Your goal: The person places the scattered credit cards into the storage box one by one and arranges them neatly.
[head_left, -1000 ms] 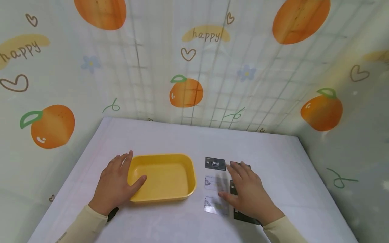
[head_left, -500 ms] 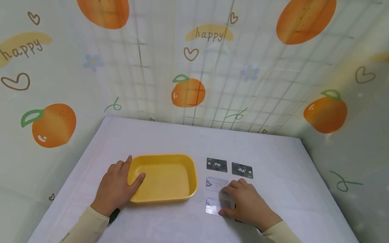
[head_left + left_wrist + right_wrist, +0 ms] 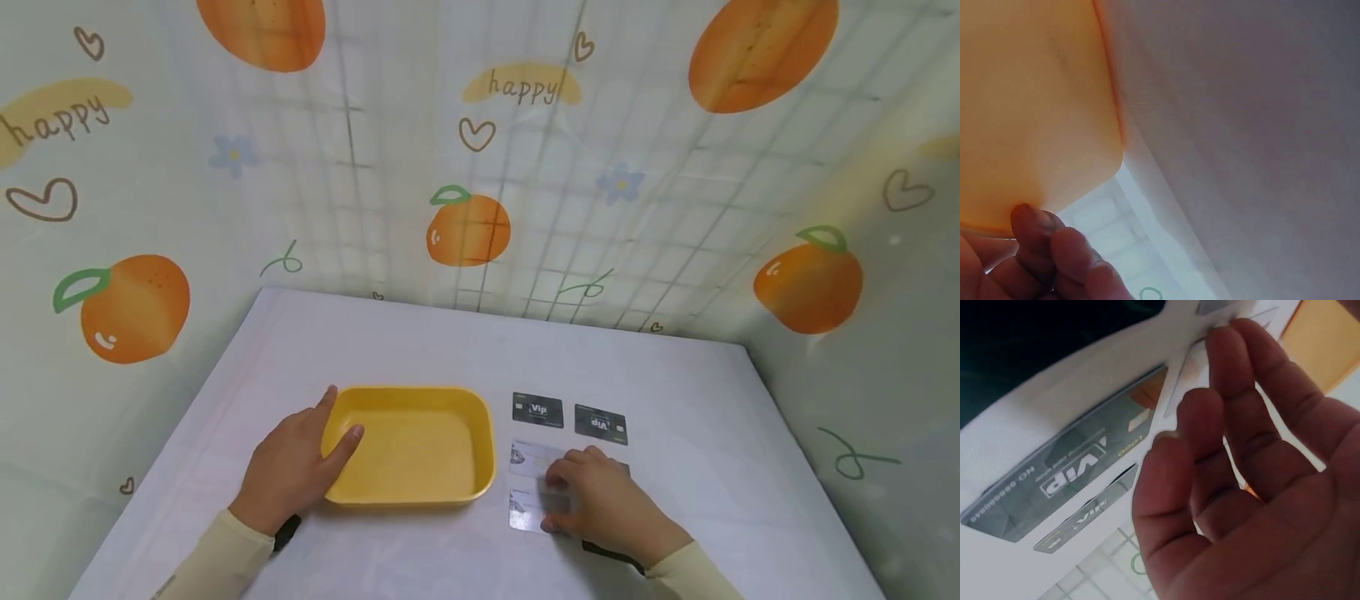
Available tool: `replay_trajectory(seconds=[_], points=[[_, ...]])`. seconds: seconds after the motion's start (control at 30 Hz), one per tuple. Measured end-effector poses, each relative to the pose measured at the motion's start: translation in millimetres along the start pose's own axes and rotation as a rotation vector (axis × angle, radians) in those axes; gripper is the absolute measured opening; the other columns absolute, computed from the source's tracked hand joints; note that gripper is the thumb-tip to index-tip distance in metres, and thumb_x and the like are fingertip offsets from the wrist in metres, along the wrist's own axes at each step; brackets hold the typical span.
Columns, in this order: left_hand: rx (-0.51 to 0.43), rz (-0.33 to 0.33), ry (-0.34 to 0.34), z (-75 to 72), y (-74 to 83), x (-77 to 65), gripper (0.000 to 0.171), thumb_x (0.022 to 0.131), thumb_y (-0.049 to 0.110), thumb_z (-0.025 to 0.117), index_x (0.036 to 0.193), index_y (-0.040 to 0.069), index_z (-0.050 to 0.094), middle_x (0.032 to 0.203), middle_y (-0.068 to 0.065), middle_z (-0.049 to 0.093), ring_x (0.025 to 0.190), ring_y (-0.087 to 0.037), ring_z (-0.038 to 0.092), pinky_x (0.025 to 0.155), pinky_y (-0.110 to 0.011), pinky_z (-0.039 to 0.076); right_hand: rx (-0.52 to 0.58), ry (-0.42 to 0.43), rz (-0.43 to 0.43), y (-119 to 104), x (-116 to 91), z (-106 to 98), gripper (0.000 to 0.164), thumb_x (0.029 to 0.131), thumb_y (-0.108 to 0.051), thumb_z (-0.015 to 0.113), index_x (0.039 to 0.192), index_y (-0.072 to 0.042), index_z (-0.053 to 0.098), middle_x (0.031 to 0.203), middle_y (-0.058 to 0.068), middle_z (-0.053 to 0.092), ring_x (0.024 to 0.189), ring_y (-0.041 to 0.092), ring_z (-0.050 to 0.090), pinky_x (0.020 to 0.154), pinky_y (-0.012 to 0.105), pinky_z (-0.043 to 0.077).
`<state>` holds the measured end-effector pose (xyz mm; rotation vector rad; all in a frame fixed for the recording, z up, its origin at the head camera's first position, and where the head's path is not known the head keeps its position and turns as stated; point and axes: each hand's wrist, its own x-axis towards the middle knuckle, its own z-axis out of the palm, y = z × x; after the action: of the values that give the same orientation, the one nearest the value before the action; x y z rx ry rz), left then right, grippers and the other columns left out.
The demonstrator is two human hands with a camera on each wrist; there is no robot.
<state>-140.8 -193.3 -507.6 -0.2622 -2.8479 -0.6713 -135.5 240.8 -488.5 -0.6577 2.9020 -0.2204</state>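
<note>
My left hand (image 3: 288,467) grips the left side of a yellow plastic tray (image 3: 483,492), thumb over the rim and fingers along its outer wall. In the left wrist view, fingertips (image 3: 1029,219) press against that wall. My right hand (image 3: 603,504) is low over the cards, its fingers curled. Its thumb and fingertips pinch at the long edges of the lower pale card (image 3: 525,510), which lies flat. Just beyond is a second pale card (image 3: 532,457). Two black VIP cards (image 3: 537,410) lie farther back. More black cards (image 3: 611,552) lie partly hidden under the hand.
The white table (image 3: 450,342) meets a curtain (image 3: 360,208) printed with oranges at its back edge. Black VIP cards (image 3: 1075,465) lie beside the right fingers in the right wrist view. The tray's inside holds nothing.
My right hand has come down and nearer, its fingers curling from spread to a pinch at the lower pale card. The tray has shifted slightly right with my left hand.
</note>
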Motion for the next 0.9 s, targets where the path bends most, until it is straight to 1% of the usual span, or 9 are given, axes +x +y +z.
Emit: replay_trajectory(seconds=[0.13, 0.27, 0.37, 0.53, 0.67, 0.77, 0.9], points=[[0.009, 0.015, 0.012, -2.5, 2.4, 1.3, 0.084, 0.096, 0.069, 0.04, 0.153, 0.007, 0.039, 0.122, -0.012, 0.066, 0.101, -0.029, 0.065, 0.078, -0.048, 0.053, 0.014, -0.004, -0.028, 0.1, 2.0, -0.1, 0.045, 0.066, -0.054, 0.088, 0.095, -0.026, 0.069, 0.086, -0.018, 0.056, 0.083, 0.007, 0.045, 0.083, 0.034, 0.047], [0.006, 0.009, -0.002, -5.3, 3.7, 1.2, 0.084, 0.097, 0.069, 0.039, 0.153, 0.006, 0.038, 0.124, -0.013, 0.065, 0.103, -0.03, 0.065, 0.079, -0.05, 0.053, 0.03, -0.014, -0.043, -1.6, 2.2, -0.5, 0.042, 0.068, -0.05, 0.088, 0.094, -0.025, 0.066, 0.084, -0.016, 0.055, 0.083, 0.007, 0.046, 0.083, 0.034, 0.046], [0.0, 0.007, -0.013, -2.1, 3.7, -0.2, 0.083, 0.097, 0.068, 0.039, 0.153, 0.007, 0.037, 0.124, -0.013, 0.065, 0.102, -0.029, 0.065, 0.077, -0.049, 0.053, 0.046, -0.037, -0.029, -3.1, 0.1, -0.4, 0.043, 0.068, -0.048, 0.089, 0.094, -0.024, 0.065, 0.085, -0.015, 0.054, 0.083, 0.009, 0.046, 0.083, 0.035, 0.046], [-0.01, 0.002, -0.009, 2.4, 5.4, -0.8, 0.082, 0.097, 0.068, 0.04, 0.154, 0.009, 0.038, 0.124, -0.011, 0.065, 0.101, -0.027, 0.066, 0.075, -0.048, 0.054, 0.069, -0.063, 0.006, -5.1, -3.4, -2.9, 0.042, 0.07, -0.048, 0.088, 0.095, -0.028, 0.061, 0.082, -0.017, 0.053, 0.08, 0.009, 0.047, 0.077, 0.034, 0.046], [-0.017, 0.004, -0.006, 3.8, 7.1, -0.9, 0.082, 0.097, 0.068, 0.039, 0.154, 0.01, 0.037, 0.125, -0.011, 0.065, 0.101, -0.028, 0.065, 0.075, -0.048, 0.054, 0.078, -0.047, -0.003, -6.1, -7.9, -2.8, 0.038, 0.074, -0.046, 0.086, 0.098, -0.028, 0.062, 0.082, -0.018, 0.056, 0.077, 0.008, 0.048, 0.074, 0.034, 0.045], [-0.019, 0.006, -0.008, 5.0, 8.1, -0.1, 0.082, 0.097, 0.068, 0.038, 0.154, 0.009, 0.037, 0.126, -0.011, 0.065, 0.102, -0.028, 0.065, 0.075, -0.048, 0.054, 0.064, -0.035, -0.006, -6.8, -11.3, -2.4, 0.043, 0.073, -0.055, 0.083, 0.102, -0.028, 0.065, 0.085, -0.017, 0.058, 0.08, 0.007, 0.048, 0.078, 0.035, 0.046], [-0.023, 0.012, -0.009, 5.5, 9.6, 1.2, 0.082, 0.097, 0.068, 0.039, 0.154, 0.009, 0.037, 0.123, -0.011, 0.066, 0.1, -0.027, 0.066, 0.075, -0.048, 0.054, 0.046, -0.072, 0.025, -8.5, -14.5, -2.9, 0.062, 0.065, -0.07, 0.08, 0.109, -0.029, 0.067, 0.092, -0.018, 0.059, 0.084, 0.009, 0.047, 0.079, 0.036, 0.046]])
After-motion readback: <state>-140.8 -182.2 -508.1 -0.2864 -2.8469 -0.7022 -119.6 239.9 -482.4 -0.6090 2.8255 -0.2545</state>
